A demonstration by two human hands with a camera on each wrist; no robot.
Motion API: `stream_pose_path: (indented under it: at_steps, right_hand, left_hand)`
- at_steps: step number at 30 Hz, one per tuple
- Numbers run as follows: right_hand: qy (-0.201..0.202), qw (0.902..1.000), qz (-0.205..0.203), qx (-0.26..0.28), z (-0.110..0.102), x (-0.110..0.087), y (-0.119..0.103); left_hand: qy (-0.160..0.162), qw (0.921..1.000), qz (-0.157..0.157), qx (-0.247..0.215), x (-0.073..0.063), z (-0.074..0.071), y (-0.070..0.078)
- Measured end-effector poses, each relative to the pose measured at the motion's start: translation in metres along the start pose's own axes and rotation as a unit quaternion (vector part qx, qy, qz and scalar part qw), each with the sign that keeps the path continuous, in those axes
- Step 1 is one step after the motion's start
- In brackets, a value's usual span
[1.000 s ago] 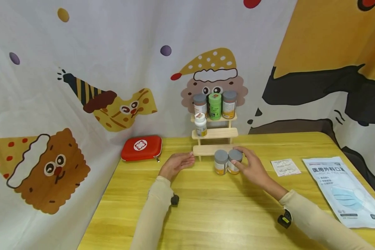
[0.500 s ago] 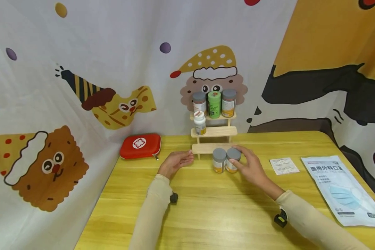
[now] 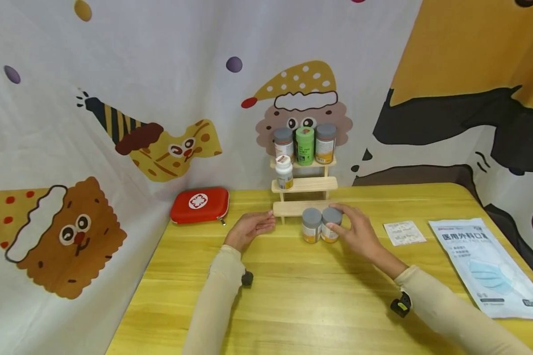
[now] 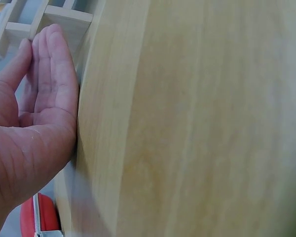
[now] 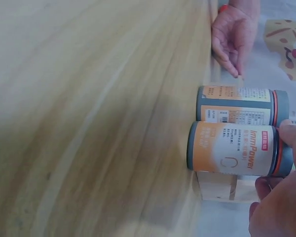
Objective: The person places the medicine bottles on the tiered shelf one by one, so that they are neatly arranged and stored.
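Note:
My right hand point(image 3: 360, 231) holds a grey-lidded supplement bottle point(image 5: 232, 148) by its lid, thumb on one side and fingers on the other. Pressed up beside it is a second grey-lidded bottle point(image 3: 312, 228); both stand upright before the lowest tier of a small wooden stepped rack point(image 3: 288, 208). My left hand point(image 3: 250, 229) pinches the left end of that lowest tier between thumb and fingertips, fingers fairly straight. On the middle tier stands a white bottle point(image 3: 285, 173). The top tier carries a green bottle point(image 3: 305, 147) between two grey-lidded bottles.
A red zipped case point(image 3: 200, 204) lies left of the rack. To the right are a small paper packet point(image 3: 404, 233) and a large face mask pack point(image 3: 488, 273). A printed curtain point(image 3: 195, 88) hangs behind the wooden table point(image 3: 302, 305).
The head view has tilted slightly, so everything sits a little higher in it. Both hands keep their places at the rack and the bottle.

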State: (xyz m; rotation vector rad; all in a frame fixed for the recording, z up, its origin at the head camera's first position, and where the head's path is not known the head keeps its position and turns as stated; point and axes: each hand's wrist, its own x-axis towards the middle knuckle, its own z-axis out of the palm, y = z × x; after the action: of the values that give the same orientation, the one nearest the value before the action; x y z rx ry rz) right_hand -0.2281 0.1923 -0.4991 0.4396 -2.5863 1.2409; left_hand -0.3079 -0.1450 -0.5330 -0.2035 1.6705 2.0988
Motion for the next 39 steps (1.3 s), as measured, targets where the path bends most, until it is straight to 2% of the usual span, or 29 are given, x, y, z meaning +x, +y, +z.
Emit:
stream_pose_path:
  at_steps: [5,9,17,23,39]
  right_hand:
    - [-0.019,0.9989,0.036,0.022,-0.004,0.002,0.0]
    - [-0.028,0.9977,0.049,0.038,-0.006,0.004,0.001]
    - [-0.033,0.9972,0.052,0.041,-0.008,0.007,-0.003]
    - [-0.033,0.9978,0.054,0.02,-0.015,0.006,-0.005]
    - [-0.012,0.9994,0.028,-0.015,-0.048,0.022,-0.026]
  left_hand:
    - [-0.005,1.0,-0.007,-0.003,0.001,0.0,0.0]
    - [-0.007,1.0,-0.005,0.0,0.0,0.0,0.001]
    - [-0.011,0.9999,0.0,0.006,-0.006,0.001,0.004]
    - [-0.007,1.0,-0.002,-0.004,-0.004,0.001,0.004]
    - [-0.011,0.9999,-0.003,0.0,0.001,-0.001,0.001]
